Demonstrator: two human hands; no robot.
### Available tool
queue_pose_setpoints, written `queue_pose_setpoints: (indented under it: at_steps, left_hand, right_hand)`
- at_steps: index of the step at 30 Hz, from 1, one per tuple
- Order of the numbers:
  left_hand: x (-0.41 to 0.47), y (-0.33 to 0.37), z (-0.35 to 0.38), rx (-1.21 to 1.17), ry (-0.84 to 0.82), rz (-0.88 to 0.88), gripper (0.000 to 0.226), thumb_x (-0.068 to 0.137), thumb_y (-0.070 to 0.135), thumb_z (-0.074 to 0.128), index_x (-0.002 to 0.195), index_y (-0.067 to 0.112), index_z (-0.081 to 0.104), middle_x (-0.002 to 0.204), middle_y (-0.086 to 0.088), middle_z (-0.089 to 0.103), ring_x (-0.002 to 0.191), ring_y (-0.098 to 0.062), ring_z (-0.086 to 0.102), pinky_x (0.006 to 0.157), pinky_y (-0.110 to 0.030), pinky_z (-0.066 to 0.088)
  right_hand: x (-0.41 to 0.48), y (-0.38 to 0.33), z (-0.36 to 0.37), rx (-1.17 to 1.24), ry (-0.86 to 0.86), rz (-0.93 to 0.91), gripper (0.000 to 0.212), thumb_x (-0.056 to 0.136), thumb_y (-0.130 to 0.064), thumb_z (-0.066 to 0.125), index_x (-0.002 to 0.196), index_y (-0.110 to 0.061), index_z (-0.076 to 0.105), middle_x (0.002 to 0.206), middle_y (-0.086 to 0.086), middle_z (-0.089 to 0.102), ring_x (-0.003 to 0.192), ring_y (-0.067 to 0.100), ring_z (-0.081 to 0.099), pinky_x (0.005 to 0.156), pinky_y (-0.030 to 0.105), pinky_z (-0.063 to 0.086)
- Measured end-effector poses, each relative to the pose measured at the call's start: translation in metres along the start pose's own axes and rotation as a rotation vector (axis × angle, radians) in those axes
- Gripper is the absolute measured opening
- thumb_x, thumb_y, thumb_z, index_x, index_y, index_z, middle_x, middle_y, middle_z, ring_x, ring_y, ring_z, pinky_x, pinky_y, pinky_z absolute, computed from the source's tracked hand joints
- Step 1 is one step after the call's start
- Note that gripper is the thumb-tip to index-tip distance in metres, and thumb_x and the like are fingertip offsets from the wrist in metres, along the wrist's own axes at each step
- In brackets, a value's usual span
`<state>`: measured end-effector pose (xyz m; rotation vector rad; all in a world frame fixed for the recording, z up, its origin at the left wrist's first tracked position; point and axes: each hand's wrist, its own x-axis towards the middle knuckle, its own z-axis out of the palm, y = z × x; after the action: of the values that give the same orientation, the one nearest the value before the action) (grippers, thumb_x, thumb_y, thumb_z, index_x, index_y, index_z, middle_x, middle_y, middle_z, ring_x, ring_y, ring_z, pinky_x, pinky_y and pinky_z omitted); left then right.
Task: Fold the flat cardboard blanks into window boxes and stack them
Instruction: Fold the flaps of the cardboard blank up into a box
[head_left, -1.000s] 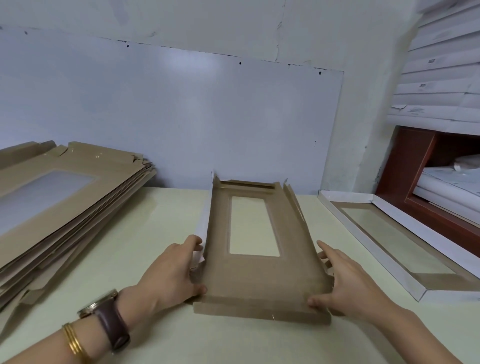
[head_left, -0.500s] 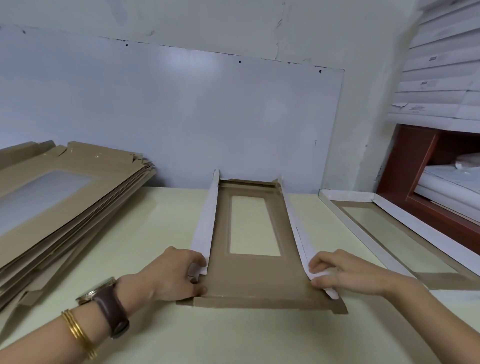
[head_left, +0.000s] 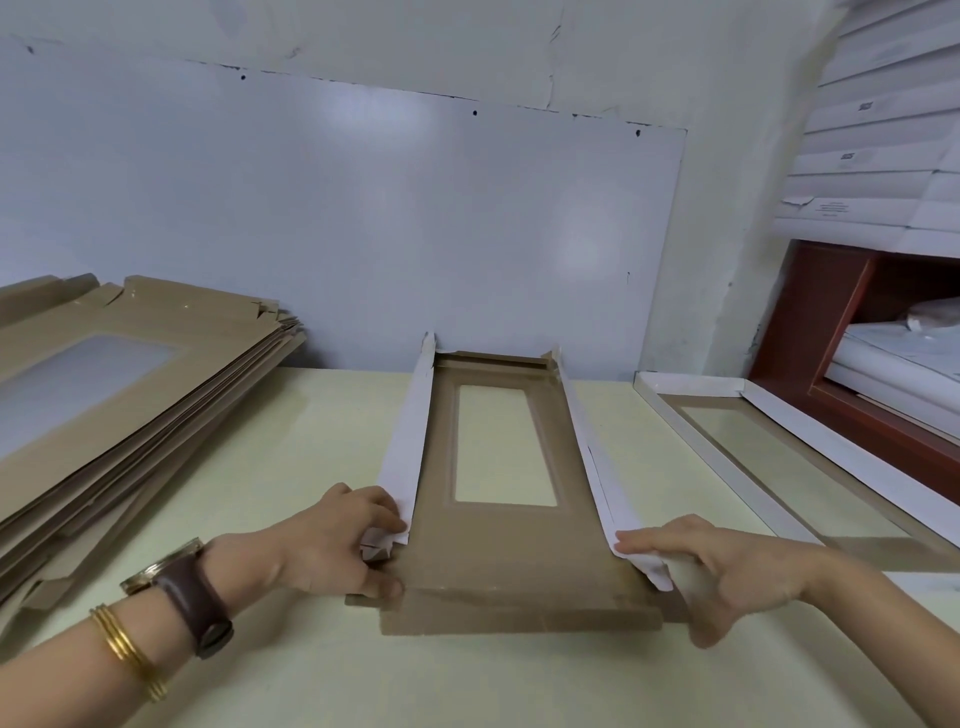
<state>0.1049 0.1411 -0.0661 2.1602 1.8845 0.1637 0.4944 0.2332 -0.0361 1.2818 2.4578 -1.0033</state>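
Seemingly, fingers (head_left: 382, 512) of left hand (head_left: 332, 543) and right hand (head_left: 727, 566) pinch flaps (head_left: 402, 457) of the blank (head_left: 509, 556).

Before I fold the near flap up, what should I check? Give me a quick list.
1. Left wall raised: ok, left hand pinches its near end.
2. Right wall raised: ok, right hand grips its near end.
3. Near flap ready to fold: ok, it lies flat.
4. Far flap locked: cannot tell.
5. Finished box to stack on: ok, it sits at right.
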Motion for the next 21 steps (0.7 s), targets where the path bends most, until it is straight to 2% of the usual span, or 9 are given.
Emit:
queue_pose_setpoints:
  at_steps: [4,6,8,11,13,14,17,21]
  left_hand:
    - [-0.003,-0.001,0.005,-0.047,0.034,0.0,0.062,0.076,0.049,0.071,0.132,0.029,0.054,0.125,0.02,0.042,0.117,-0.017,0.032,0.097,-0.021,0.035]
    - [-0.003,-0.002,0.005,-0.064,0.029,-0.008,0.066,0.075,0.05,0.072,0.134,0.03,0.051,0.127,0.022,0.041,0.118,-0.015,0.031,0.099,-0.022,0.035]
    - [-0.003,-0.003,0.004,-0.071,0.025,-0.019,0.068,0.074,0.051,0.072,0.135,0.03,0.05,0.128,0.023,0.04,0.118,-0.014,0.03,0.1,-0.022,0.034]
    - [-0.002,-0.001,0.004,-0.076,0.011,-0.049,0.068,0.074,0.05,0.073,0.136,0.032,0.049,0.128,0.026,0.039,0.116,-0.016,0.031,0.097,-0.022,0.035]
    - [-0.002,0.001,0.004,-0.088,0.003,-0.079,0.068,0.073,0.048,0.074,0.135,0.032,0.05,0.128,0.027,0.038,0.113,-0.018,0.033,0.094,-0.024,0.036]
    - [-0.003,0.001,0.004,-0.096,-0.001,-0.09,0.068,0.072,0.047,0.074,0.134,0.031,0.051,0.129,0.026,0.038,0.113,-0.018,0.034,0.095,-0.025,0.037]
    - [-0.003,0.004,0.001,-0.105,-0.019,-0.105,0.07,0.069,0.044,0.076,0.133,0.027,0.053,0.132,0.022,0.04,0.118,-0.018,0.04,0.099,-0.029,0.041]
    - [-0.001,0.009,-0.004,-0.087,-0.046,-0.093,0.076,0.07,0.039,0.078,0.138,0.02,0.05,0.131,0.016,0.038,0.12,-0.013,0.045,0.098,-0.026,0.043]
  right_hand:
    - [-0.004,0.001,0.001,0.031,-0.007,-0.022,0.091,0.068,-0.01,0.078,0.136,-0.056,0.038,0.122,-0.013,0.04,0.123,-0.003,0.038,0.099,0.021,0.045]
    - [-0.004,0.002,-0.001,0.015,-0.017,-0.032,0.087,0.073,-0.008,0.076,0.135,-0.056,0.037,0.121,-0.019,0.043,0.122,-0.012,0.032,0.101,0.017,0.041]
    - [-0.004,0.003,-0.002,-0.005,-0.009,-0.031,0.084,0.077,-0.007,0.075,0.136,-0.054,0.038,0.122,-0.02,0.043,0.125,-0.015,0.026,0.102,0.01,0.035]
    - [-0.002,0.004,0.0,-0.01,0.029,-0.036,0.071,0.081,-0.007,0.073,0.138,-0.039,0.046,0.124,-0.009,0.044,0.134,-0.001,0.026,0.107,0.01,0.027]
    - [0.0,0.005,0.002,-0.042,0.067,-0.072,0.059,0.085,-0.007,0.07,0.138,-0.025,0.05,0.124,-0.001,0.048,0.136,0.011,0.03,0.1,0.009,0.029]
    - [0.0,0.005,0.003,-0.052,0.085,-0.085,0.059,0.086,-0.007,0.068,0.139,-0.023,0.05,0.126,-0.001,0.048,0.136,0.012,0.031,0.096,0.008,0.033]
    - [0.003,0.005,0.004,-0.05,0.125,-0.065,0.067,0.086,-0.009,0.066,0.143,-0.036,0.043,0.143,-0.015,0.037,0.134,-0.002,0.028,0.092,0.006,0.035]
    - [0.006,0.004,0.006,-0.068,0.15,-0.096,0.065,0.085,-0.004,0.061,0.138,-0.038,0.046,0.143,-0.029,0.032,0.13,-0.008,0.025,0.083,0.005,0.035]
